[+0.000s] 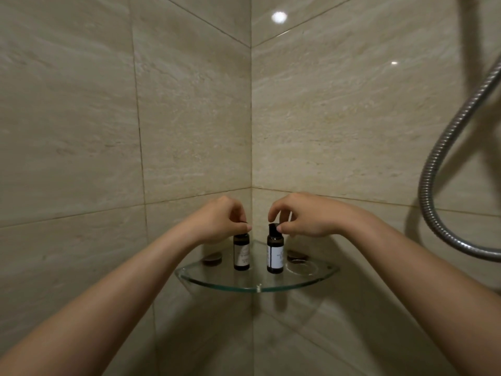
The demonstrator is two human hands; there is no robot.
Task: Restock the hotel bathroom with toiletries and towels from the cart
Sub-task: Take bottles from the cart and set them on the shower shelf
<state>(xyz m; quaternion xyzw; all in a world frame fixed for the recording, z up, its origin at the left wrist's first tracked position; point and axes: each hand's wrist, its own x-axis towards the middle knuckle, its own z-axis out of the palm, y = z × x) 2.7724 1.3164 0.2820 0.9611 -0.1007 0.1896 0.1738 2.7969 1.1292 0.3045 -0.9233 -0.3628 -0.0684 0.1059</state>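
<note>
Your left grip (pixel 219 218) sits over the left bottle (pixel 241 252). Its fingers curl down round the top of the bottle and hide the cap. This grip is narrow and holds the bottle by its top.

Your right grip (pixel 303 215) is at the right bottle (pixel 275 253). The thumb and forefinger pinch the black cap from either side. This grip is also narrow and holds the bottle by the cap.

Both bottles stand upright on the glass corner shelf (pixel 257 288). They are side by side, near each other but not touching, at the middle of the shelf. Each has a dark brown body and a white label. The print on the labels is too small to read.

The shelf is set into the corner where two beige tiled walls (pixel 81 131) meet. A dark round fitting lies on the glass at the left wall (pixel 212 259) and another at the right wall (pixel 297 255). Each bottle stands apart from the fitting nearest it.

A metal shower hose (pixel 444 164) hangs in a loop on the right wall, well apart from the shelf. Both of your forearms are bare and reach in from the lower corners of the view.
</note>
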